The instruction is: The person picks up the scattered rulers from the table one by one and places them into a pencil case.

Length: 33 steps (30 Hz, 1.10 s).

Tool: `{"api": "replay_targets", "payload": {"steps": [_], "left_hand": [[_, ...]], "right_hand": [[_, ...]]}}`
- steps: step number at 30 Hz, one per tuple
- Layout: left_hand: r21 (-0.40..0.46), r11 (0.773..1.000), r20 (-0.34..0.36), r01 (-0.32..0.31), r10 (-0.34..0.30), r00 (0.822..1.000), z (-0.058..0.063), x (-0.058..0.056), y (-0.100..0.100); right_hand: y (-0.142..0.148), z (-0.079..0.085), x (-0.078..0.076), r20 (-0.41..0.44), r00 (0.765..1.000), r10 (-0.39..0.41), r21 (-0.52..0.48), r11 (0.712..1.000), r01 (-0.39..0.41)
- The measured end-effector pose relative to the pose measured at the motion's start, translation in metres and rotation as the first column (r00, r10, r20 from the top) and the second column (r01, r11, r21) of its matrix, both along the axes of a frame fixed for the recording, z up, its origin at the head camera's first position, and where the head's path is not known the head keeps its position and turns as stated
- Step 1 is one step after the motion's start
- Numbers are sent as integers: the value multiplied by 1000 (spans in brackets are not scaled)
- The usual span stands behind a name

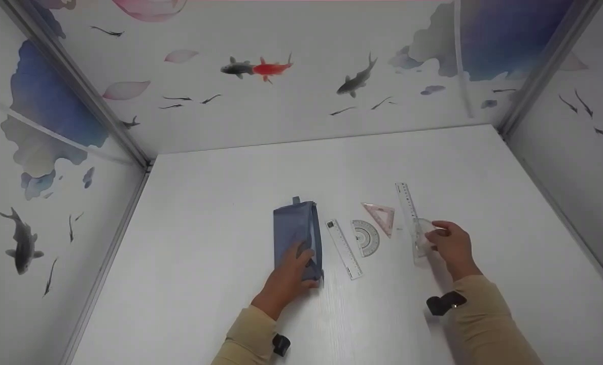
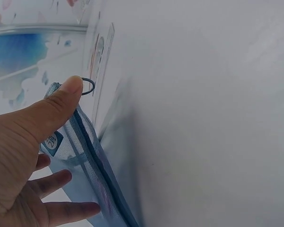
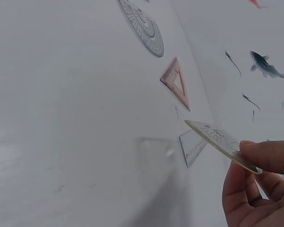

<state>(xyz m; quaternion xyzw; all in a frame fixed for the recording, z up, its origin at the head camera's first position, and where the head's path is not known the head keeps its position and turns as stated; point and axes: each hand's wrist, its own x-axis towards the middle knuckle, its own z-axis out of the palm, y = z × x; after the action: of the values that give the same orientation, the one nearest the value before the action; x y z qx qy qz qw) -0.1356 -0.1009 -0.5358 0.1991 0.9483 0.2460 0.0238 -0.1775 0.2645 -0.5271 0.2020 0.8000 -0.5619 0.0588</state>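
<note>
My left hand grips the blue mesh pencil pouch, thumb at its zipped edge. In the left wrist view, the thumb lies by a small zip-pull ring, with other fingers spread across the pouch. My right hand pinches a clear protractor by one end between thumb and fingers. It is tilted and overlaps a long clear ruler in the head view. Between the hands lie a short ruler, a second protractor and a pink set square.
The white table has walls on three sides. A back wall printed with fish meets its far edge, and metal posts stand at the back corners. A dark wrist device sits on the right sleeve, another on the left.
</note>
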Motion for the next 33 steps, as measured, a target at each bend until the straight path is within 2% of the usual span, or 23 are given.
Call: {"api": "replay_targets", "payload": {"steps": [4,14,23,33], "left_hand": [[0,1000,1,-3,3,1000,1,1,0],[-22,999,23,-26,26,999,2,1,1],[-30,999,24,-23,24,999,2,1,1],[0,1000,9,-15,15,1000,-2,-1,0]], "right_hand": [[-5,1,-1,-22,1000,13,-9,1000,-13],[-23,6,-5,3,1000,20,-19,1000,-20],[-36,6,-10,-14,999,43,-29,999,-43],[-49,11,-13,-30,997,70,-28,997,-71]]}}
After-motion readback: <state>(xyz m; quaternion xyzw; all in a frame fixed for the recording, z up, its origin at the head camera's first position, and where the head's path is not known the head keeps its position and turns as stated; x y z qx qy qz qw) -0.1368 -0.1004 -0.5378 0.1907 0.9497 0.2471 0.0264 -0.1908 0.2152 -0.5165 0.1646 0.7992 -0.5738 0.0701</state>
